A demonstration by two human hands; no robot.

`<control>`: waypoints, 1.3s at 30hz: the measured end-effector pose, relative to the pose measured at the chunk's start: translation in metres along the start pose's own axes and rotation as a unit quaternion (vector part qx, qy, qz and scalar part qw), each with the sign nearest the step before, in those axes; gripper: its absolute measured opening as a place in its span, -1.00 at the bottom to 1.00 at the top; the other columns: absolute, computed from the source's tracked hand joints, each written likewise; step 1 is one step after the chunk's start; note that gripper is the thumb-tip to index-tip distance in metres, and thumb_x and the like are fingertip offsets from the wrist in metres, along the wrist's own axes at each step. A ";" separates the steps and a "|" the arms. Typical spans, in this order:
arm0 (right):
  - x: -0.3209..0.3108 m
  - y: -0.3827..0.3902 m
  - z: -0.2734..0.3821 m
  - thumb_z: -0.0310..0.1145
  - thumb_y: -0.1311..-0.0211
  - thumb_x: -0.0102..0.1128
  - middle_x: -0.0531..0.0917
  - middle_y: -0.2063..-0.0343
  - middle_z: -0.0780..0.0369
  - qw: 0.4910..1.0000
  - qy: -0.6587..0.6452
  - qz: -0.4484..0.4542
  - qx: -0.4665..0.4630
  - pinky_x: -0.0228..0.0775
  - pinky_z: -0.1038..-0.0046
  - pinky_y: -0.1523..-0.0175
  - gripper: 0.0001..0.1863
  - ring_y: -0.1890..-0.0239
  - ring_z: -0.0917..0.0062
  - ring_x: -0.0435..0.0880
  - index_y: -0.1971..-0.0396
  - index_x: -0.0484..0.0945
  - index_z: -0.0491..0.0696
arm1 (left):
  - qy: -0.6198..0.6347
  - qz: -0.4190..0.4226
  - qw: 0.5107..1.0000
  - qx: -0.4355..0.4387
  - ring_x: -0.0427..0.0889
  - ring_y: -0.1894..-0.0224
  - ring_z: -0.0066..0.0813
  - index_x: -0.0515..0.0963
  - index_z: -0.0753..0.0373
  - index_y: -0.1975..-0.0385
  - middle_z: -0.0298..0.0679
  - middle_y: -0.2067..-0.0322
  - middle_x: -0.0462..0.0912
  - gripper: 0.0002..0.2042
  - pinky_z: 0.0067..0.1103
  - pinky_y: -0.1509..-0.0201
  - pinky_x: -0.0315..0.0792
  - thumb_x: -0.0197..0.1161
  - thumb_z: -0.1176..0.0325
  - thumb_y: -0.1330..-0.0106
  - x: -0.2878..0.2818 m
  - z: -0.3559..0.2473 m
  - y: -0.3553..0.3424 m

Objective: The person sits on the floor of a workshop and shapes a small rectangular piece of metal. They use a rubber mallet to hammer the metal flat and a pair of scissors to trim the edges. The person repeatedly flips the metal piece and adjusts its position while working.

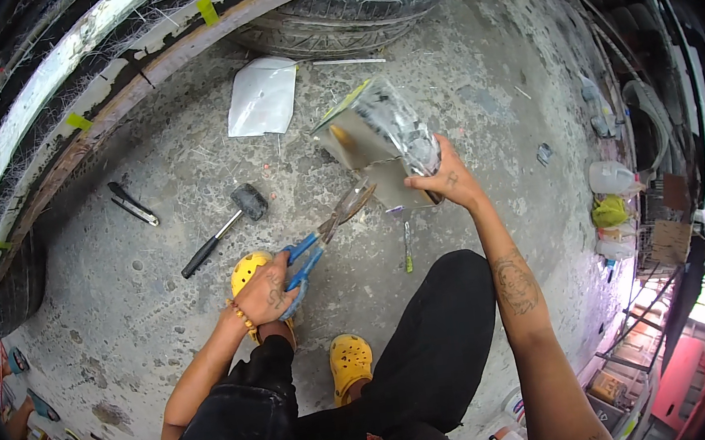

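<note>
My left hand (267,291) is closed around the blue handles of tin snips (337,218), whose rusty blades are a little apart and point at the metal. In my right hand (451,177) is a bent rectangular metal tin (373,128), gripped by its right side and tilted above the floor. Its inner face is shiny, and its outer side looks scraped grey and black. A jagged cut line shows across its lower part, near the snip tips. Whether the blades touch the metal I cannot tell.
On the concrete floor lie a rubber mallet (228,224), a black box cutter (133,204), a slim green-ended tool (408,247) and a white sheet (262,96). Stacked tires (348,14) stand behind. A long curved panel (93,118) crosses the upper left. A plastic jug (610,178) sits at right.
</note>
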State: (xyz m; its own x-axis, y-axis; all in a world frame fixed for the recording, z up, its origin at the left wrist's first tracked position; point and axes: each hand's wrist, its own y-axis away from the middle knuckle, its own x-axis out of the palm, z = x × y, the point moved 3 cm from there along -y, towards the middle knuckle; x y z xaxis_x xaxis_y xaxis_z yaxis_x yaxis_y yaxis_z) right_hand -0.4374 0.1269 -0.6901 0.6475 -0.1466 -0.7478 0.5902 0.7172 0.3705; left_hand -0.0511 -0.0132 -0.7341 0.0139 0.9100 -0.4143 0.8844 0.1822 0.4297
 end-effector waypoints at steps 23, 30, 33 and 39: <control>0.045 0.020 0.046 0.10 0.32 0.70 0.21 -0.36 -0.14 0.968 0.245 0.039 0.037 0.20 -0.32 -0.29 0.43 -0.36 -0.13 0.28 -0.46 -0.07 -0.21 | -0.004 -0.043 0.998 0.037 0.58 -0.05 0.19 0.29 0.44 -0.27 0.23 0.07 0.59 -0.39 -0.24 -0.15 0.47 0.29 0.41 -0.20 0.045 0.024 -0.016; 0.062 0.035 0.052 0.00 0.15 0.66 0.20 -0.34 -0.06 0.958 0.279 0.009 0.062 0.24 -0.33 -0.24 0.33 -0.36 -0.08 0.25 -0.45 -0.09 -0.24 | -0.037 0.011 0.999 -0.006 0.62 0.08 0.17 0.43 0.39 0.07 0.16 0.21 0.63 -0.62 -0.21 0.01 0.51 0.36 0.37 -0.19 0.039 0.012 -0.014; 0.076 0.044 0.057 0.00 0.11 0.64 0.18 -0.35 -0.04 0.952 0.296 0.000 0.079 0.22 -0.31 -0.23 0.31 -0.37 -0.06 0.21 -0.45 -0.10 -0.26 | -0.015 0.018 1.000 -0.014 0.63 0.17 0.17 0.48 0.39 0.20 0.15 0.29 0.64 -0.71 -0.20 0.09 0.51 0.37 0.37 -0.18 0.036 0.014 -0.008; 0.087 0.055 0.063 0.01 0.07 0.61 0.16 -0.37 -0.01 0.946 0.315 -0.026 0.072 0.20 -0.29 -0.22 0.30 -0.37 -0.03 0.20 -0.46 -0.12 -0.27 | 0.033 -0.065 0.997 0.002 0.63 0.57 -0.11 0.54 0.38 0.52 -0.01 0.64 0.58 -0.75 -0.36 0.45 0.45 0.39 0.30 -0.10 0.029 0.007 0.000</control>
State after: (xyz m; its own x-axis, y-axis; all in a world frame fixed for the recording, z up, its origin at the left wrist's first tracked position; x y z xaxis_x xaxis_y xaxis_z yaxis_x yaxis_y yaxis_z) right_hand -0.3183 0.1105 -0.7006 0.2271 0.2889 -0.9300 0.7027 0.6126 0.3619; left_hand -0.0471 0.0108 -0.7521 -0.1310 0.9015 -0.4125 0.8785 0.2984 0.3731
